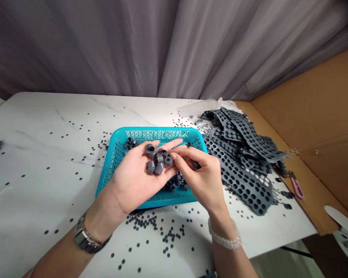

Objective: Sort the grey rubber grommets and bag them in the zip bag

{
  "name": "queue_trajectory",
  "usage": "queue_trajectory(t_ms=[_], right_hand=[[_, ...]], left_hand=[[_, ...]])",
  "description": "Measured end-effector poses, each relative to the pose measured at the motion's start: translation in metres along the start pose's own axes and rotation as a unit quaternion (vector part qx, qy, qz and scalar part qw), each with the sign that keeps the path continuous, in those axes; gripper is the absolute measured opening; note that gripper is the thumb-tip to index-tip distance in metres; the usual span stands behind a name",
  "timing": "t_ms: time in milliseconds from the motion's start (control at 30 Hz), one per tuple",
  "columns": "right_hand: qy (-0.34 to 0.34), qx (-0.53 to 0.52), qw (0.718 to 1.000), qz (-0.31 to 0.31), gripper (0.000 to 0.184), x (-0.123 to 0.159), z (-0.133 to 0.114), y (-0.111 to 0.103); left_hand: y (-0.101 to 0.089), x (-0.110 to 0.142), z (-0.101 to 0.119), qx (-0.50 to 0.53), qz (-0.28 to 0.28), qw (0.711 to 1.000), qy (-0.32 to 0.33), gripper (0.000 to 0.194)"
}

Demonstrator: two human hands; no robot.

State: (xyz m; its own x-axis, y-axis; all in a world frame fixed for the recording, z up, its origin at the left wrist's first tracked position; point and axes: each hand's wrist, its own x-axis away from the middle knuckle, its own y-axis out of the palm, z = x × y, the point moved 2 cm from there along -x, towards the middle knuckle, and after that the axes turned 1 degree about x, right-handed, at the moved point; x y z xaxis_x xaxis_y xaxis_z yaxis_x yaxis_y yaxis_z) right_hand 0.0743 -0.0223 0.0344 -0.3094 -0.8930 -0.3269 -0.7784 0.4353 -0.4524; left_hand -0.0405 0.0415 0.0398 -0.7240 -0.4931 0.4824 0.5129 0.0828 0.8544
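Cupping a small pile of dark grey caps (159, 166) on its flattened palm, your left hand (136, 172) hovers over the teal basket (103, 178), which stands mid-tabletop (23, 208) between the far and near edges. Each cap looks light and fairly firm, perhaps slightly rubbery, unlikely to break but apt to roll if that palm tips; take one by its outer wall or rim. Next, your right hand (204, 179) pinches a single cap (168, 160) between thumb and fingertips at the pile's edge. Along the tabletop's right edge, the perforated sheets (245, 135) look floppy; lift those by a border.
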Motion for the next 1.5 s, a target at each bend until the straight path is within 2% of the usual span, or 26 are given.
queue_trajectory(t_ms=[100,233,500,633,767,900,1133,1200,1267,1300,1333,1433,1500], right_hand=[[0.025,-0.001,0.999,0.03,0.011,0.0,-0.001,-0.003],[0.025,0.039,0.996,0.074,0.011,0.002,0.0,-0.006],[0.088,-0.002,0.992,0.085,0.017,0.001,0.006,-0.005],[0.02,0.032,0.996,0.077,0.016,0.001,0.004,-0.013],[-0.088,0.102,0.991,0.014,0.016,0.001,-0.001,-0.016],[-0.115,0.144,0.983,-0.019,0.02,0.001,-0.002,-0.012],[-0.093,0.157,0.983,-0.02,0.02,0.0,0.001,-0.009],[-0.052,0.105,0.993,-0.007,0.017,-0.001,0.004,-0.01],[0.037,-0.023,0.999,0.004,0.014,-0.003,0.011,-0.011],[0.095,-0.115,0.989,0.002,0.013,-0.004,0.015,-0.011],[0.152,-0.216,0.965,-0.007,0.013,-0.005,0.02,-0.011],[0.272,-0.467,0.84,-0.051,0.015,-0.008,0.029,-0.009],[0.302,-0.553,0.773,-0.072,0.015,-0.01,0.03,-0.009]], left_hand=[[0.0,-0.001,0.0,0.0,0.0,1.0,0.005,0.05],[0.0,-0.002,0.001,-0.004,0.029,0.999,0.036,0.053],[-0.006,-0.003,-0.003,-0.062,0.054,0.995,0.05,0.043],[-0.008,-0.004,-0.004,-0.067,0.048,0.995,0.061,0.036],[-0.008,-0.003,-0.003,-0.099,0.055,0.992,0.059,0.035],[-0.007,-0.002,-0.003,-0.111,0.077,0.989,0.058,0.034],[-0.003,-0.002,-0.003,-0.054,0.08,0.994,0.055,0.038],[-0.003,-0.002,-0.002,-0.043,0.078,0.995,0.054,0.04],[-0.002,-0.002,-0.002,-0.027,0.069,0.996,0.051,0.042],[-0.001,-0.002,-0.001,-0.02,0.065,0.996,0.052,0.043],[0.0,-0.001,-0.001,-0.016,0.061,0.997,0.053,0.045],[0.001,0.0,0.0,-0.019,0.057,0.997,0.053,0.048],[0.001,0.001,0.001,-0.025,0.053,0.997,0.054,0.048]])
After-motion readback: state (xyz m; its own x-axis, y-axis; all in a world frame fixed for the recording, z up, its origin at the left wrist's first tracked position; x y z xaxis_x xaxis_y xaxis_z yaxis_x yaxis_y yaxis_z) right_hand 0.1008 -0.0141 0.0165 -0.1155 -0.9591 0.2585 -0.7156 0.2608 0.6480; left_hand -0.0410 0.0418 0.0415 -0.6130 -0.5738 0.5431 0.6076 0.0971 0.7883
